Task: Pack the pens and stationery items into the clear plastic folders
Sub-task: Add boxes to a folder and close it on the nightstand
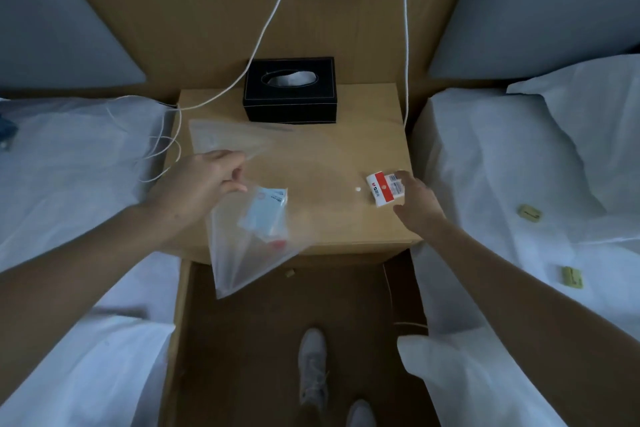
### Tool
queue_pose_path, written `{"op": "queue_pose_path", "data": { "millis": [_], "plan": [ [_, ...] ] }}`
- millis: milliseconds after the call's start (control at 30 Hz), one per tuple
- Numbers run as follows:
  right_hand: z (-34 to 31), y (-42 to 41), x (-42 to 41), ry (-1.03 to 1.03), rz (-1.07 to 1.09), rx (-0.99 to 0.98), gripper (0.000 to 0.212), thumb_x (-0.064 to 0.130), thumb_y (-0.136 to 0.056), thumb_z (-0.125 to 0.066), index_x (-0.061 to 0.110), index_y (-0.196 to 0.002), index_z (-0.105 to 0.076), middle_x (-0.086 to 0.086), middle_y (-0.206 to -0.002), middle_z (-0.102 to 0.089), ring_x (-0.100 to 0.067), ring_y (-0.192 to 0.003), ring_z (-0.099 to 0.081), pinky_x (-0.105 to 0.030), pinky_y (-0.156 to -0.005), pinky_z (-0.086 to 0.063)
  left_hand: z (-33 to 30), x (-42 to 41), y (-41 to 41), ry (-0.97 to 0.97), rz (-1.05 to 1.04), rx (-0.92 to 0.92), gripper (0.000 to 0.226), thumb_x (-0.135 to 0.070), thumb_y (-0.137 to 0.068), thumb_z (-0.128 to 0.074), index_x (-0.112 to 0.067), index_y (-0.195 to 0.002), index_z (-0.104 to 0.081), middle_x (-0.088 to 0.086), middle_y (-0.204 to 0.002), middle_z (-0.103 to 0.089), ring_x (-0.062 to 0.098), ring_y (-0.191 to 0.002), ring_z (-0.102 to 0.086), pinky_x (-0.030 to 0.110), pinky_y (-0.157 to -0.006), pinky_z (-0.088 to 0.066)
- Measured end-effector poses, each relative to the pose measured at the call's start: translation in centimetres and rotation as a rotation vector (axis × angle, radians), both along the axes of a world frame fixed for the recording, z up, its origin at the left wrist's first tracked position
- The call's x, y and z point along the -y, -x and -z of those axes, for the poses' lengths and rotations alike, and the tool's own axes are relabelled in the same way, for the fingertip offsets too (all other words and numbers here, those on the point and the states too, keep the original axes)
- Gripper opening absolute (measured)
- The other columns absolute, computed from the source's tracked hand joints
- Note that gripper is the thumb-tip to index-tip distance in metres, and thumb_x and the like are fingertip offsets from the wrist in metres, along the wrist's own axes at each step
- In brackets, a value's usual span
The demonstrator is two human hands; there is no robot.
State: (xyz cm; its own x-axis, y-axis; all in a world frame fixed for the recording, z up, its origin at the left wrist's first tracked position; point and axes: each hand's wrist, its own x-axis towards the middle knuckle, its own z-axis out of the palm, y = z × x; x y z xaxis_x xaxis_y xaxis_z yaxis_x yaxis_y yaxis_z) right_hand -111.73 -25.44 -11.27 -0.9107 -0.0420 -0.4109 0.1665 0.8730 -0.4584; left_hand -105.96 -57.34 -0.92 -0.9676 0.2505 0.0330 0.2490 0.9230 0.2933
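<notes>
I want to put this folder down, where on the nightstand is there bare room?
Bare wood lies mid-nightstand, between the tissue box, the red-and-white box at the right hand and the held folder. The left side is crowded: the left hand, a second folder.

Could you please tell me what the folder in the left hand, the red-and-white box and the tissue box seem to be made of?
Folder: thin clear plastic, slightly frosted; its contents show through and it sags. Red-and-white box: probably printed card, matte, with a barcode. Tissue box: likely black leather or imitation, with pale stitching along the edges.
</notes>
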Motion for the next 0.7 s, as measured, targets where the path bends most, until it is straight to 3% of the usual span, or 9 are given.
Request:
{"op": "queue_pose_path", "data": {
  "millis": [100, 200, 267, 433, 567, 700],
  "plan": [
    [1.4, 2.4, 0.8, -0.103, -0.080, 0.019, 0.073, -0.009, -0.085, -0.055, 0.018, -0.146, -0.026, -0.010, -0.144, -0.039, -0.028, -0.128, -0.044, -0.041, -0.100, -0.045, 0.5, 1.0, 2.1, -0.003, 0.008, 0.014, 0.020, -0.016, -0.081, -0.072, -0.005, -0.082, -0.056, -0.002, -0.080, -0.057, 0.015, -0.058, -0.039, 0.025, -0.050, -0.028],
    [2.7, 4.3, 0.7, -0.255, -0.179, 0.029, 0.078, -0.005, -0.083, -0.061, 0.017, -0.147, -0.022, -0.008, -0.148, -0.031, -0.026, -0.136, -0.032, -0.040, -0.110, -0.032, 1.0, 1.6, 4.2, -0.013, 0.025, 0.017, 0.021, -0.015, -0.079, -0.074, -0.004, -0.080, -0.056, 0.001, -0.078, -0.060, 0.001, -0.054, -0.035, 0.015, -0.052, -0.028],
    [3.7, 5.1, 0.3, -0.311, -0.230, 0.057, 0.078, -0.002, -0.083, -0.062, 0.018, -0.147, -0.022, -0.007, -0.148, -0.029, -0.025, -0.138, -0.029, -0.039, -0.111, -0.028, 1.3, 1.8, 5.2, -0.011, 0.046, 0.028, 0.021, -0.014, -0.079, -0.074, -0.005, -0.079, -0.056, 0.005, -0.082, -0.064, -0.001, -0.053, -0.037, 0.017, -0.050, -0.029],
    [5.4, 6.0, -0.2, -0.343, -0.299, 0.068, 0.076, 0.013, -0.084, -0.069, 0.021, -0.147, -0.026, -0.004, -0.150, -0.027, -0.024, -0.138, -0.030, -0.039, -0.113, -0.026, 2.7, 2.2, 7.2, -0.018, 0.076, 0.047, 0.020, -0.017, -0.081, -0.072, -0.005, -0.085, -0.057, 0.009, -0.099, -0.068, 0.027, -0.071, -0.059, 0.034, -0.062, -0.044],
    [5.3, 6.0, -0.4, -0.354, -0.277, 0.034, 0.069, 0.014, -0.085, -0.067, 0.022, -0.144, -0.032, -0.003, -0.146, -0.035, -0.023, -0.132, -0.037, -0.037, -0.109, -0.031, 3.2, 2.6, 8.3, -0.026, 0.102, 0.054, 0.024, -0.019, -0.079, -0.073, -0.003, -0.089, -0.058, -0.003, -0.084, -0.059, 0.022, -0.066, -0.052, 0.032, -0.060, -0.041],
    [4.0, 5.6, -1.0, -0.246, -0.131, 0.011, 0.064, 0.011, -0.087, -0.065, 0.022, -0.143, -0.036, -0.004, -0.142, -0.038, -0.025, -0.128, -0.042, -0.040, -0.102, -0.039, 3.5, 2.6, 8.9, -0.035, 0.078, 0.085, 0.024, -0.021, -0.080, -0.072, -0.005, -0.086, -0.054, 0.000, -0.086, -0.061, 0.026, -0.069, -0.054, 0.034, -0.061, -0.042]
  ]
}}
